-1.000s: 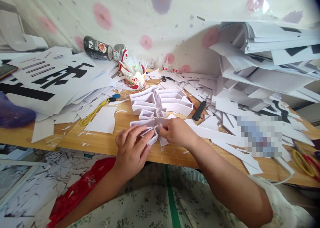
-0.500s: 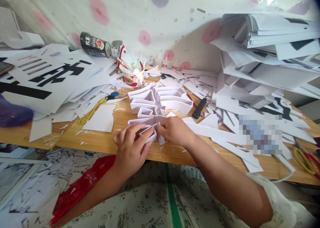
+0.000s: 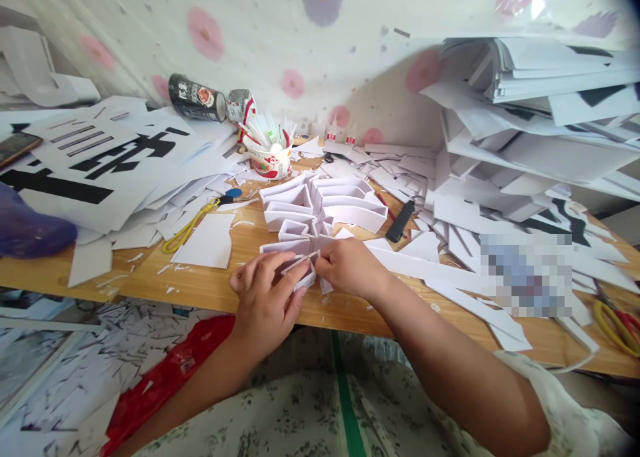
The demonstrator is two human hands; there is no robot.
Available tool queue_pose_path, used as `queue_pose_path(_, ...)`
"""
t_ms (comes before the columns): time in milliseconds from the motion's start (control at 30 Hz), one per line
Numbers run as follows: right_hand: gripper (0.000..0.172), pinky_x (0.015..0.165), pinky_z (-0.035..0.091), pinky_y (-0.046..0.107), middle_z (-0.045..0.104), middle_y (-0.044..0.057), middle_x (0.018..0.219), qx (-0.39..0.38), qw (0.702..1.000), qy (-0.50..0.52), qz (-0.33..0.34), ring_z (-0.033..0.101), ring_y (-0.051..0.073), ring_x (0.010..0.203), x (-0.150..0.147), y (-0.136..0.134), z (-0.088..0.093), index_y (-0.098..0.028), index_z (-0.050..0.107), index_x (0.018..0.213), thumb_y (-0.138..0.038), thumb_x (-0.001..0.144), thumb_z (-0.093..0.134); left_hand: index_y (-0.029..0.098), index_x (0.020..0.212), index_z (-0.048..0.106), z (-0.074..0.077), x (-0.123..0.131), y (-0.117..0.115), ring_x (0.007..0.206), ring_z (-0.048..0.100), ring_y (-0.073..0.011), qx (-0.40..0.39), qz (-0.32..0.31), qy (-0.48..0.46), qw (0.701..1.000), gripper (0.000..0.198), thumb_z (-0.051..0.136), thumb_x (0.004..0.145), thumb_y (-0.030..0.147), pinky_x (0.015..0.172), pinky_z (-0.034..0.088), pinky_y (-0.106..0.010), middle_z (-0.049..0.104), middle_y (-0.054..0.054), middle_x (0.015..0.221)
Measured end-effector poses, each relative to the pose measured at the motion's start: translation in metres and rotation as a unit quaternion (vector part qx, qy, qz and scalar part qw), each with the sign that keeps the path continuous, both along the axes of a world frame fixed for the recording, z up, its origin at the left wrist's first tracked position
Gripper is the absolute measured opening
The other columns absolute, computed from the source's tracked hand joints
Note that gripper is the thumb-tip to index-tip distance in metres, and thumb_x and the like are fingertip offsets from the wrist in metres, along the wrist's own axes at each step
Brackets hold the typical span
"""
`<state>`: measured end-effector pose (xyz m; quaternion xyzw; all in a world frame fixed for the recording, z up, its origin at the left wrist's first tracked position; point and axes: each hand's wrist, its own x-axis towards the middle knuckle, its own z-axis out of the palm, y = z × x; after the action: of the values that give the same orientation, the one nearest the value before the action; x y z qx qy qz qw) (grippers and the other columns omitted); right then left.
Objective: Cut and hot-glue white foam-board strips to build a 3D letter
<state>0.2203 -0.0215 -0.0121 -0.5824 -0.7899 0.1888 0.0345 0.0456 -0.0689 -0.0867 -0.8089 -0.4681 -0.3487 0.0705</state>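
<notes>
On the wooden table in front of me stands a hollow form of white board walls, with open compartments like a raised written character. My left hand is at its near end, with fingers and thumb closed around a small white compartment. A thin strip edge shows by the index finger. Close beside it, on the right, my right hand is closed in a pinch against the same near part. What lies between its fingertips is hidden.
Yellow-handled scissors and a white sheet lie left. A paper tub of sticks stands behind. Right are a black tool, scattered white strips, stacked boards and more scissors. A phone lies far left.
The view has shifted slightly, so the table scene sits a little lower and further right. Both hands keep nearly the same place and grip at the near end of the white form.
</notes>
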Motion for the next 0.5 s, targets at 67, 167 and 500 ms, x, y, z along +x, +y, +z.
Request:
queue_pose_path(67,0.031,0.055,0.028,0.027,0.071,0.005,0.067,0.002,1.000,0.004,0.003,0.052,0.015,0.058,0.000,0.000,0.000,-0.018,0.073,0.069,-0.027,0.087,0.049,0.023,0.126,0.058,0.003,0.002,0.000,0.109,0.051,-0.0315,-0.010,0.012,0.005,1.000,0.039,0.060,0.087,0.023,0.090,0.034,-0.050,0.060,-0.011,0.119)
queue_pose_path(167,0.032,0.055,0.029,0.027,0.069,0.005,0.065,0.000,1.000,0.010,0.008,0.052,0.014,0.057,0.001,-0.001,0.000,-0.018,0.073,0.068,-0.026,0.087,0.048,0.026,0.125,0.060,0.008,0.005,0.002,0.103,0.052,-0.0305,-0.022,0.026,0.018,0.999,0.041,0.062,0.084,0.022,0.086,0.033,-0.049,0.060,-0.010,0.116)
queue_pose_path(500,0.033,0.054,0.030,0.025,0.070,0.003,0.066,-0.004,1.000,0.022,0.018,0.053,0.013,0.057,0.003,-0.002,-0.001,-0.019,0.074,0.072,-0.026,0.089,0.046,0.030,0.116,0.065,0.022,0.008,0.008,0.098,0.052,-0.0286,-0.066,0.034,0.065,0.995,0.042,0.067,0.076,0.020,0.079,0.030,-0.046,0.061,-0.006,0.111)
